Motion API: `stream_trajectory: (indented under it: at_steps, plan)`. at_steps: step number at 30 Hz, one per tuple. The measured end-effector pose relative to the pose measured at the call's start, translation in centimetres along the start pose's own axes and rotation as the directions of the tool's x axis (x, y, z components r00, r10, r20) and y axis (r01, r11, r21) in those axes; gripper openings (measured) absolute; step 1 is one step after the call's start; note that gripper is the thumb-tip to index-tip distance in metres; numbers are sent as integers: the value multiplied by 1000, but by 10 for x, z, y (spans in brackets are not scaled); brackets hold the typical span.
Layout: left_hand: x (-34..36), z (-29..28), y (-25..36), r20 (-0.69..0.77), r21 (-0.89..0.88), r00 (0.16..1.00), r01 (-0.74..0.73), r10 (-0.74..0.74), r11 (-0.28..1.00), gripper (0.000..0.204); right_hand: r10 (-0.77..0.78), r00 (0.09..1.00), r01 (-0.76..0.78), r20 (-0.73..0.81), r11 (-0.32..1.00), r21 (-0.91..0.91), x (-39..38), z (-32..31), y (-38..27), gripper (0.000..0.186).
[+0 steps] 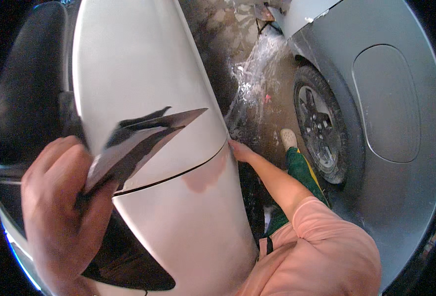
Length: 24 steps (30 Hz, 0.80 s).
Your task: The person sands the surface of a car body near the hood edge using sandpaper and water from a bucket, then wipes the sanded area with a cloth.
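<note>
Head view: the left hand, raised over the left edge of the upper white panel, has fingers and thumb closed round the near end of the dark sheets; their free ends spread rightward across the view of this panel; the right hand is at its right edge, by the end of the seam; what that grip holds, if anything, cannot be told; a pinkish patch lies just below the seam; advisable: align the sheets' edges, grip evenly, keep loose corners off the seam.
</note>
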<state>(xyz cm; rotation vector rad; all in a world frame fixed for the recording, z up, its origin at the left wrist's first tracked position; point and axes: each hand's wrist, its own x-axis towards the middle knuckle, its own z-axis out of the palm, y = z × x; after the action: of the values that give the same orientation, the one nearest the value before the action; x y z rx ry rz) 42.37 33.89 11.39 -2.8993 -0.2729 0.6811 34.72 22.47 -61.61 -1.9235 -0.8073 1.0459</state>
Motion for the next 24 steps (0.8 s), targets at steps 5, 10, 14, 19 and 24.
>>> stream_trajectory:
  at_steps: [5,10,14,19,24]
  plan:
    - [-24,30,-29,-244,54,966,-78,89,995,54,52,989,-31,-136,988,154,5,2,6,45]
    - [-14,11,-15,153,85,979,125,-137,989,52,-51,993,87,-108,929,359,-11,-10,-49,40]
    - [-26,8,-8,44,106,980,186,-192,977,51,149,981,-173,125,375,911,-31,-30,-137,32]
    - [-22,32,-26,-242,-26,968,-80,72,996,48,-130,933,215,-337,949,229,-97,-93,-179,31]
    - [-3,10,-13,47,-44,998,31,-29,999,43,-164,890,273,-425,938,211,-108,-96,-207,32]
